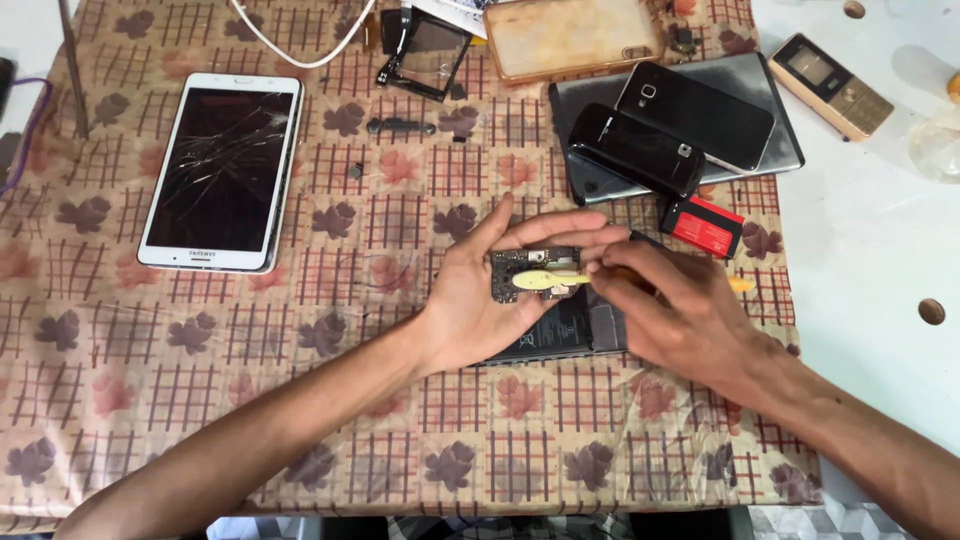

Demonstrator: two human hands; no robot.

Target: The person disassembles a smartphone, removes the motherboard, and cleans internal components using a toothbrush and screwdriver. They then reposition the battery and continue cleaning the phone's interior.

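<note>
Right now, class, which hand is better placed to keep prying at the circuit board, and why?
The right hand: it grips the yellow pry tool, whose flat tip lies on the circuit board. The left hand cradles the board above the opened phone, so it suits steadying.

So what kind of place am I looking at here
Most likely a phone repair bench. A white tablet with a cracked screen and several black phones lie on a patterned cloth, and the left hand holds an opened phone's circuit board while the right hand works on it.
</note>
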